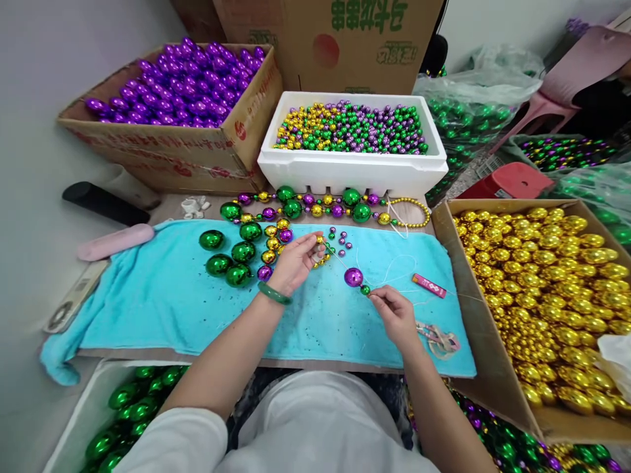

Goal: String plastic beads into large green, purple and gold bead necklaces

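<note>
Left of the left forearm, the turquoise towel gives the widest passage; a smaller open stretch lies between the forearms. Large green balls obstruct the way from there to the centre, and a beaded thread bars the gap between left grip and right grip. A foam box closes the rear, a carton of gold balls the right

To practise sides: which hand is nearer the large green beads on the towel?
Left. The left hand is right of the green beads; the right hand, farther right.
</note>
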`<state>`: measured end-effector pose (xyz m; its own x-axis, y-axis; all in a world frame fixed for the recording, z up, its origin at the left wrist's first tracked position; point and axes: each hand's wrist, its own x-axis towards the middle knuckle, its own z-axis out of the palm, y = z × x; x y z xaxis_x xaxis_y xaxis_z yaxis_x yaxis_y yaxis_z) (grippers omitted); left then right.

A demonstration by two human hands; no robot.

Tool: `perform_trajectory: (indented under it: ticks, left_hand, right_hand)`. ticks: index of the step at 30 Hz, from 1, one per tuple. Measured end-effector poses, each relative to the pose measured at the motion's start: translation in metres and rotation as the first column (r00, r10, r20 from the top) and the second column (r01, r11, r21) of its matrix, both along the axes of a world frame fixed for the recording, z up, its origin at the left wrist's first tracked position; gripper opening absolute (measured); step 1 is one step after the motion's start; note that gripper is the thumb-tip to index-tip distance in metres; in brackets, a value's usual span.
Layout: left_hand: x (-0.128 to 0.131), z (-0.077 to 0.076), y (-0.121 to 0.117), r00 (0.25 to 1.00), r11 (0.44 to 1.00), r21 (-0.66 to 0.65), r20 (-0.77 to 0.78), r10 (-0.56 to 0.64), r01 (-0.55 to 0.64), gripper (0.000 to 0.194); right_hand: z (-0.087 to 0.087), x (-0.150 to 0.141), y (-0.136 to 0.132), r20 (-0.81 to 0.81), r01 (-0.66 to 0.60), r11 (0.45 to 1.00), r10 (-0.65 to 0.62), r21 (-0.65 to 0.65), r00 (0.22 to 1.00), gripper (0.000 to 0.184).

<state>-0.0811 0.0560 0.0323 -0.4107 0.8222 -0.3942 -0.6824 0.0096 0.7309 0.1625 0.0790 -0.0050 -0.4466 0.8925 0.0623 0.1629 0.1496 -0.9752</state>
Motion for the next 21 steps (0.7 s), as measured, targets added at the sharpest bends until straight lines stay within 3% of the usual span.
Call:
perform_trajectory:
  ticks: [12,21]
  left_hand:
    - [0.0067,0.0085,-0.0014,0.997,0.998,0.013,0.051,0.062,-0.063,0.007]
    - [0.0057,0.0065,-0.0042,0.996,0.996,0.031,0.043,0.078,-0.08,0.015]
  right_hand:
    - [-0.0027,0.0011,-0.0008,0.038,-0.01,1.0,0.009,0.019,0.999,0.02]
    - [-0.0023,0.0014,-0.0021,0.055,0.002,1.0,-0.003,0.017,0.998,0.02]
